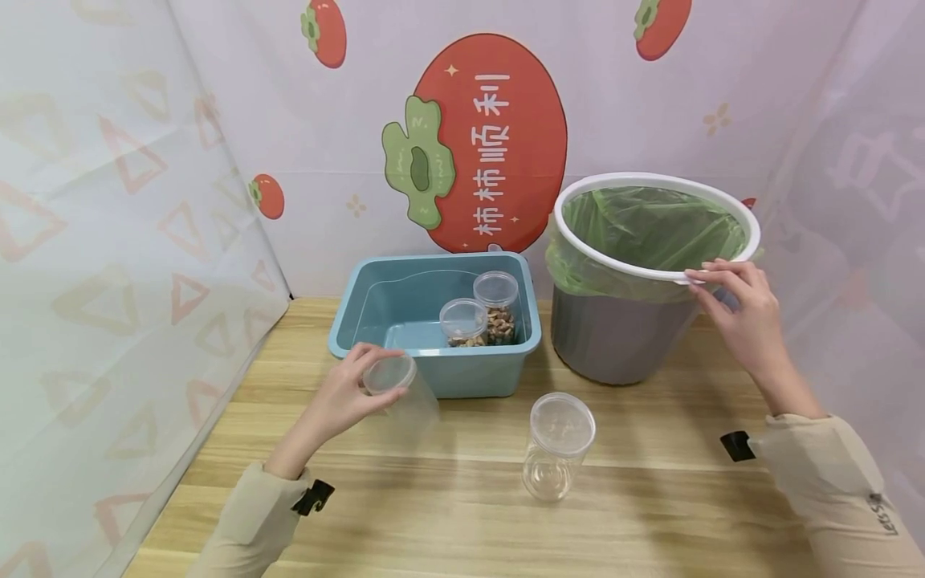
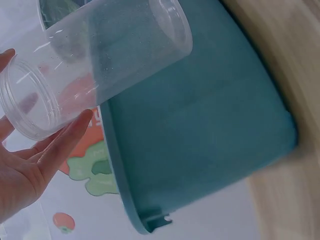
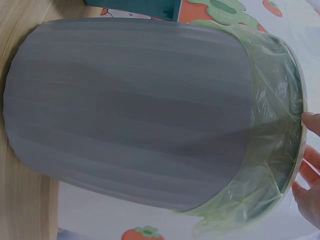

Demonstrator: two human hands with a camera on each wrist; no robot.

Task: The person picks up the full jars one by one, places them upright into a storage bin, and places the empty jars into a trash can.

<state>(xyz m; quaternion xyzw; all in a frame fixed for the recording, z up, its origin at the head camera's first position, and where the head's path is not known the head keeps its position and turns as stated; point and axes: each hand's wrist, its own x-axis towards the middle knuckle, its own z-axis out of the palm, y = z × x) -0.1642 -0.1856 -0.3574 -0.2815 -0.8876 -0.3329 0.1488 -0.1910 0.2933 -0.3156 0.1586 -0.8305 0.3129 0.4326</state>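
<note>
My left hand [image 1: 354, 385] grips a clear plastic jar [image 2: 115, 60] round its upper end, thumb on one side and fingers on the other. Nothing shows inside the jar, which tilts in front of the blue plastic bin [image 1: 462, 376]. My right hand [image 1: 744, 309] pinches the white rim [image 1: 654, 178] of a grey trash can [image 1: 614, 337]. Over the can's top edge folds a green trash bag [image 3: 275, 95], which also lines the inside. Nearer me on the table stands a second clear jar [image 1: 552, 449], lidded and see-through to its base.
Inside the blue bin, at its right end, stand two lidded jars of nuts: a front jar [image 1: 464, 321] and a back jar [image 1: 499, 309]. A wooden table [image 1: 477, 530] carries everything. Behind hangs a white curtain [image 1: 318, 96] printed with persimmons; another curtain [image 1: 108, 265] borders the left.
</note>
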